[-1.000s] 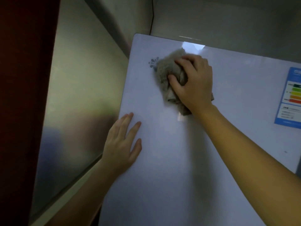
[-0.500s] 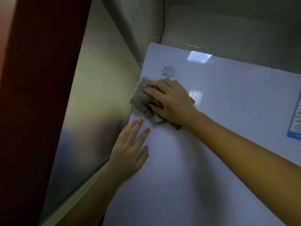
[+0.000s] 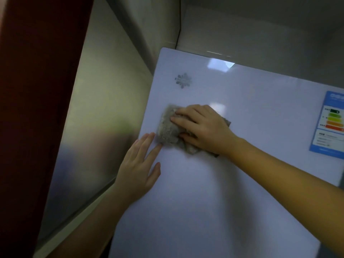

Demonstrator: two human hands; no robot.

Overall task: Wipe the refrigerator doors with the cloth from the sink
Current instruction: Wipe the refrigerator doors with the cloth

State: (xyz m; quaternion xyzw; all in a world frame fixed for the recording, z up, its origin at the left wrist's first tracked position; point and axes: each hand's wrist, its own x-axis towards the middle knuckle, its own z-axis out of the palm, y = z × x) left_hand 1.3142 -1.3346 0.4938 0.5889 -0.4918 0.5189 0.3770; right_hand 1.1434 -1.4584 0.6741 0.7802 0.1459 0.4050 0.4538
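Head view, looking at a white fridge door [image 3: 232, 192] that fills most of the frame, glossy enough to catch a bright patch of glare [image 3: 220, 66] near its top edge. The grey cloth [image 3: 166, 130] sits on the upper left part of the door, close to the left edge and below a faint silver snowflake logo [image 3: 183, 80]. The right hand [image 3: 203, 130] lies palm-down on top of the cloth and presses it against the door. Its fingers reach leftward, spread and nearly straight, and the thumb bears on the lower fold. Cloth shows beyond the fingertips, below the thumb, and in small corners past the back of the hand and under the wrist.

The left hand [image 3: 139, 168] rests flat on the door just below and left of the cloth, holding nothing, fingers straight and a little apart. Its fingertips come right up to the cloth's lower left corner; whether they touch it I cannot tell.

A blue-bordered energy label [image 3: 329, 125] with coloured bars is stuck on the door at the right, well apart from both hands. A brushed metal panel [image 3: 89, 127] runs along the fridge's left side, with a dark red surface [image 3: 37, 108] beyond it. A pale wall [image 3: 260, 34] stands behind the fridge top.
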